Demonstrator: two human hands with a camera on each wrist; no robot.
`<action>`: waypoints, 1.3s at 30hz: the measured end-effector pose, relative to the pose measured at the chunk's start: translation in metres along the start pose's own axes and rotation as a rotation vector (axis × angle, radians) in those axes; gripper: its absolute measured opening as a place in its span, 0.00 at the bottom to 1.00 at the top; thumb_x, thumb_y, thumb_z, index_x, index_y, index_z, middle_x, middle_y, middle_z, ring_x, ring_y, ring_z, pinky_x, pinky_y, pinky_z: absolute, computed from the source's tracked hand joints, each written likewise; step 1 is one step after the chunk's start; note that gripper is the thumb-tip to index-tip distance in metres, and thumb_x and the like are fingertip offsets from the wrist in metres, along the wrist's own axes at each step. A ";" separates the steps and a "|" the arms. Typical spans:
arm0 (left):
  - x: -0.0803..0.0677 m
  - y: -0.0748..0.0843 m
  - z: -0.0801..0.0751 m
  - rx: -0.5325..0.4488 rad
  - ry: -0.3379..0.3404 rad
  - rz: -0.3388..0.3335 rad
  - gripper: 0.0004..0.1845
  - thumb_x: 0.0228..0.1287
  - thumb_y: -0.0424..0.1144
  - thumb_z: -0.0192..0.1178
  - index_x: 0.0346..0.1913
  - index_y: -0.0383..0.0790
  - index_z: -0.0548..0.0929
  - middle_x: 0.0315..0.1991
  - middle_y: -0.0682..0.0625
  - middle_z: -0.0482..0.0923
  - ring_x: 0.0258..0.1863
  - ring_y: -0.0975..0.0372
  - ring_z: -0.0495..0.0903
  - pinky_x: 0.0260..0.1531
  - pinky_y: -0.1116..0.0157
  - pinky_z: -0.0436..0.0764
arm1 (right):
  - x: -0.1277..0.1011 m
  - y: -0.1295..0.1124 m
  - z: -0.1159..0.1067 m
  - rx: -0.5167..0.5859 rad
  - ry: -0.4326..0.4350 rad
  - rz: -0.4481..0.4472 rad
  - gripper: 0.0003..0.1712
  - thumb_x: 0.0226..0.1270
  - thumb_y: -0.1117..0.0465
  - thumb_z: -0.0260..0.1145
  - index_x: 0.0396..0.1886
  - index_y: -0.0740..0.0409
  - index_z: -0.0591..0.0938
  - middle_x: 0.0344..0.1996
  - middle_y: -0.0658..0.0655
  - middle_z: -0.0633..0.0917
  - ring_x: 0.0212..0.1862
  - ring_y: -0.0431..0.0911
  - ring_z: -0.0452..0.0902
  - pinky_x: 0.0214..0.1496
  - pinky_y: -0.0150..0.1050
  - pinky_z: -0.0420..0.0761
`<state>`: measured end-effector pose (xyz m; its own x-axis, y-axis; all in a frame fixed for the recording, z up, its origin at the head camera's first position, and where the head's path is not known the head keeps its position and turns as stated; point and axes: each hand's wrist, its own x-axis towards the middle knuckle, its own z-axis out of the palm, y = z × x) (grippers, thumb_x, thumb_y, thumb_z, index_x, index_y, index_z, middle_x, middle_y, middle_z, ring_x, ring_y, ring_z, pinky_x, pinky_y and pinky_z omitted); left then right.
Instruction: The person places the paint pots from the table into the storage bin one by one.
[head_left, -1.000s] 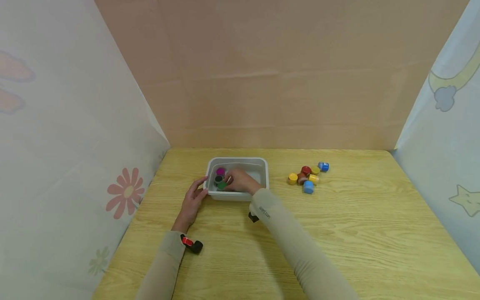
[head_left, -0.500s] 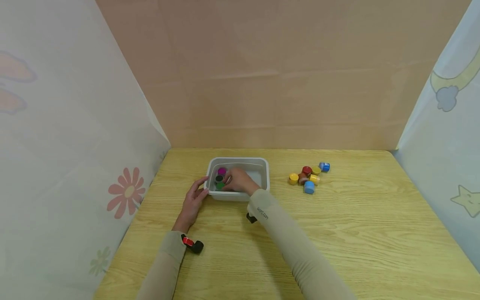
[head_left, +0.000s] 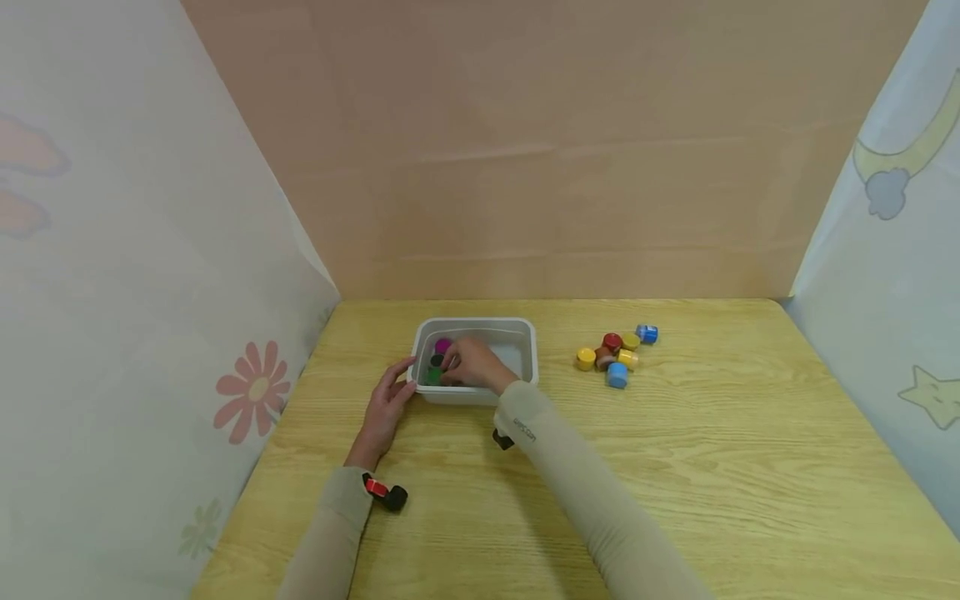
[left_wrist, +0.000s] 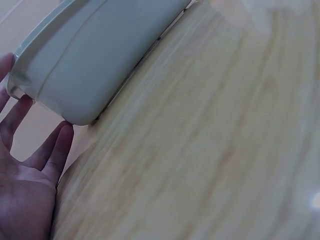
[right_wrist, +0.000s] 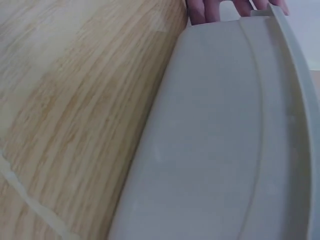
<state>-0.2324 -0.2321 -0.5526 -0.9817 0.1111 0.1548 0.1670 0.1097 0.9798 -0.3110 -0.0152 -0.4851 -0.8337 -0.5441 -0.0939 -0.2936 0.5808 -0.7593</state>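
Note:
A grey plastic tub stands on the wooden table. In its left end lie a magenta cap, a dark cap and a green cap. My right hand reaches into the tub, its curled fingers on the green cap. My left hand lies flat on the table with straight fingers against the tub's near left corner. The left wrist view shows the left hand beside the tub. The right wrist view shows only the tub's outer wall and the left hand's fingertips.
A loose pile of coloured caps, yellow, red and blue, lies to the right of the tub. Cloth screens stand at the left and right, and a brown wall closes the back.
My right hand has shifted slightly left inside the tub, and the green cap has moved left with it. The left hand has stayed at the tub's corner.

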 end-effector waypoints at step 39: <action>0.002 -0.001 0.004 0.011 0.000 -0.014 0.25 0.81 0.47 0.55 0.76 0.53 0.70 0.79 0.52 0.62 0.69 0.46 0.74 0.61 0.76 0.73 | -0.137 0.077 -0.124 0.093 0.366 0.034 0.14 0.75 0.57 0.68 0.55 0.56 0.87 0.50 0.60 0.89 0.50 0.54 0.85 0.46 0.51 0.88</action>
<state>-0.2345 -0.2281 -0.5532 -0.9840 0.1094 0.1410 0.1540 0.1222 0.9805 -0.2774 0.1791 -0.4510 -0.9592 -0.2631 0.1034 -0.2330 0.5286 -0.8162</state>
